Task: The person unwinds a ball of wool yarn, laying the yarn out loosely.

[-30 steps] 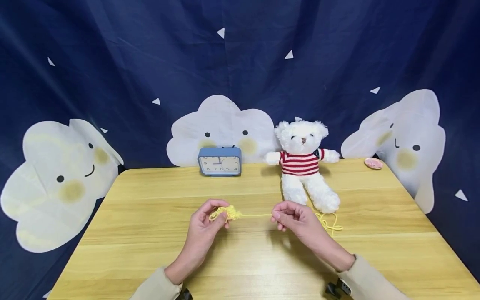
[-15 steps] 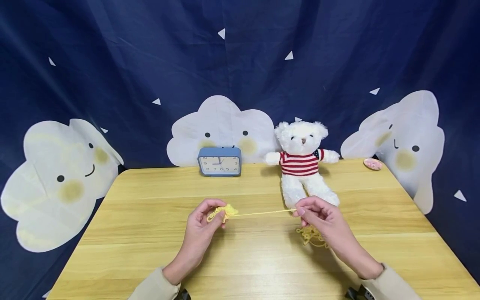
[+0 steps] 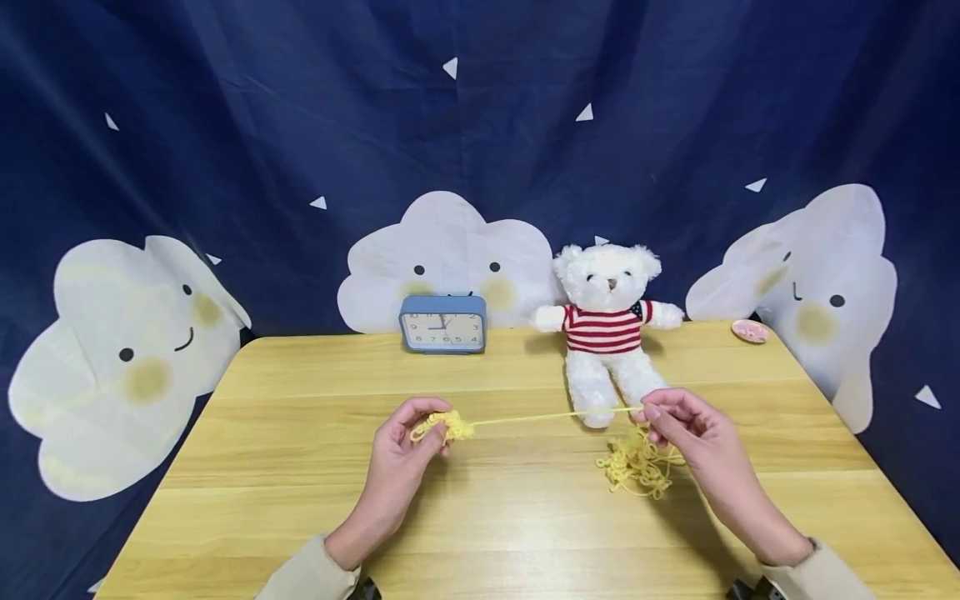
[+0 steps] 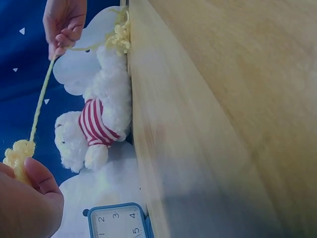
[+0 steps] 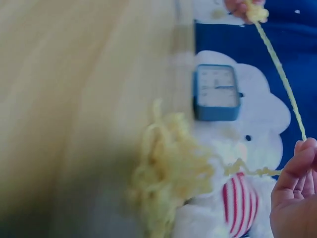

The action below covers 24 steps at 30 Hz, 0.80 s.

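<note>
A small yellow crocheted or knitted bunch (image 3: 452, 425) is pinched between the thumb and fingers of my left hand (image 3: 405, 454). From it a strand of yellow yarn (image 3: 540, 417) runs taut and nearly level to my right hand (image 3: 693, 433), whose thumb and forefinger pinch it. Past the right fingertips the yarn trails down to a loose, curly tangle of yarn (image 3: 637, 467) near the bear's feet. In the right wrist view the tangle (image 5: 171, 173) looks large and blurred. Both hands are raised over the wooden table (image 3: 510, 517).
A white teddy bear (image 3: 607, 333) in a red-striped sweater sits at the back right. A blue alarm clock (image 3: 443, 325) stands at the back middle, and a small pink oval dish (image 3: 750, 331) lies at the far right corner. A dark blue curtain (image 3: 480, 117) hangs behind.
My right hand has moved right, away from the left, and the strand between them has grown longer. The loose tangle now shows more fully below it. My left hand stays nearly in place.
</note>
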Motion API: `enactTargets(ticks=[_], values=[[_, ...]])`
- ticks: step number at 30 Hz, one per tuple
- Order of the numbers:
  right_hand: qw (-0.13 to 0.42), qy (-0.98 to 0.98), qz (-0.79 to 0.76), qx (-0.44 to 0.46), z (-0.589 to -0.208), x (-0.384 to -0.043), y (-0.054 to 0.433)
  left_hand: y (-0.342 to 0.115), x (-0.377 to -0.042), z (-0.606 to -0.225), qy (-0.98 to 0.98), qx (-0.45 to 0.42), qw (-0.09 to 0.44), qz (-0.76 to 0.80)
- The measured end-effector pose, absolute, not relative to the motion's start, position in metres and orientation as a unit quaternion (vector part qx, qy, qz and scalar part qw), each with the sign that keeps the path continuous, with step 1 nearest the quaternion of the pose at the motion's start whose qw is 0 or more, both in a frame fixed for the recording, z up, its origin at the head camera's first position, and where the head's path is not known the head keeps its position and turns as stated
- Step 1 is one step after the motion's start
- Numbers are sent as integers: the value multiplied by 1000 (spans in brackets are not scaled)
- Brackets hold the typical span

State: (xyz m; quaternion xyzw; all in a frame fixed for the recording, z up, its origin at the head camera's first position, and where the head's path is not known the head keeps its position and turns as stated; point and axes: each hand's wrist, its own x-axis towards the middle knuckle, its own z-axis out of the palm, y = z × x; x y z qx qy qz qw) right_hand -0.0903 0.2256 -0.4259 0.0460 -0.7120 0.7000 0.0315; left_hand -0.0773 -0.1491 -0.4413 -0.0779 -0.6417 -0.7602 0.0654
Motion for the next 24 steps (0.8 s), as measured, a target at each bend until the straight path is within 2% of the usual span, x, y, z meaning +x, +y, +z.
enactTargets(ticks=[9, 15, 24], values=[[21, -768, 641, 0, -443, -87, 260, -150, -78, -439, -633, -49, 88, -768], [5, -793, 609, 1, -455, -89, 278, -152, -79, -440, -632, -49, 101, -766], [-44, -807, 588, -41, -466, -89, 294, -154, -78, -439, -652, -58, 108, -749]])
